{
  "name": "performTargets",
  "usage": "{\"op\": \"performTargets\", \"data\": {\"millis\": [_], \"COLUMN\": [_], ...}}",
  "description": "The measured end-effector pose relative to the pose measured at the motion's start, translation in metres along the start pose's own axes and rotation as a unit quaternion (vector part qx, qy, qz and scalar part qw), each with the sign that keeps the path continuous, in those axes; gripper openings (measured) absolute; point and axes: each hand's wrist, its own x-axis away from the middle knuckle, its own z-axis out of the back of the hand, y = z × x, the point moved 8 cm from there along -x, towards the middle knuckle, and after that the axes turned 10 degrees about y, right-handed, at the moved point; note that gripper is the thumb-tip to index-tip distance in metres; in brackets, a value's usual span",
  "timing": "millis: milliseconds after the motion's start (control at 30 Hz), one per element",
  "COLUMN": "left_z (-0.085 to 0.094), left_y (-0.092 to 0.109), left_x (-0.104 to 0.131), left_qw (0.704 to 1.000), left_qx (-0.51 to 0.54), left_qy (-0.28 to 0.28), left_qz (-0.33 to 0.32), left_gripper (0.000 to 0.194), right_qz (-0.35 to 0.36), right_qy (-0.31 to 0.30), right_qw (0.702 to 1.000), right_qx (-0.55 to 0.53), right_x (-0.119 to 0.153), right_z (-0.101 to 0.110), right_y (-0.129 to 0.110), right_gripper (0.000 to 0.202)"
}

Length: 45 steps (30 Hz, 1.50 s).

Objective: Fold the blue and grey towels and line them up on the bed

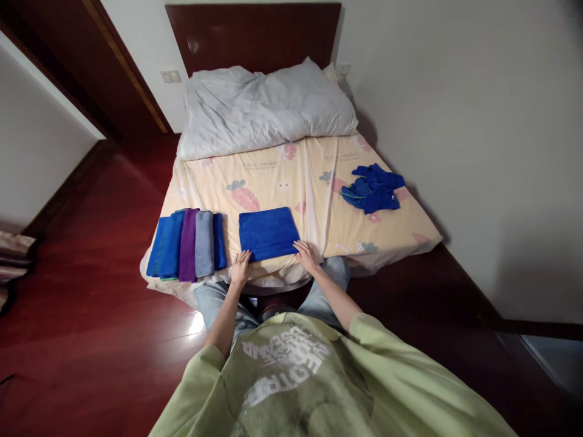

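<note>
At the bed's near edge lie five folded cloths in a row: three blue, one purple, one grey. Beside them, the left hand and right hand rest flat, grips released, on one folded blue towel. Farther right sits one crumpled blue pile.

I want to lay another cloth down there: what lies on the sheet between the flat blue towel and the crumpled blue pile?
Nothing: in the head view, only bare carrot-print sheet lies between the flat blue towel and the crumpled blue pile.
</note>
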Motion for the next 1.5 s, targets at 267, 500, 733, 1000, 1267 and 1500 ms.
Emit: {"op": "performTargets", "data": {"millis": [267,500,733,1000,1267,1500], "left_z": [0.013,0.014,0.023,0.025,0.004,0.001], "left_y": [-0.013,-0.021,-0.029,-0.036,-0.055,-0.059], "left_x": [0.011,0.050,0.030,0.010,0.017,0.018], "left_qw": [0.996,0.962,0.937,0.932,0.934,0.935], "left_qx": [0.089,0.243,0.261,0.224,0.198,0.181], "left_qy": [0.030,0.080,0.160,0.189,0.160,0.175], "left_qz": [-0.004,0.101,0.170,0.212,0.252,0.251], "left_gripper": [0.058,0.044,0.035,0.039,0.036,0.034], "right_qz": [0.005,-0.056,-0.172,-0.227,-0.245,-0.284], "right_qy": [-0.028,-0.008,0.097,0.104,0.084,0.065], "right_qw": [0.997,0.987,0.961,0.942,0.942,0.936], "right_qx": [-0.077,-0.147,-0.192,-0.223,-0.213,-0.195], "right_x": [0.006,0.032,0.022,0.012,0.009,0.007], "right_z": [0.016,0.030,0.025,0.014,0.008,0.003], "right_y": [0.008,0.012,0.028,0.042,0.042,0.044], "right_gripper": [0.050,0.043,0.035,0.045,0.042,0.033]}}
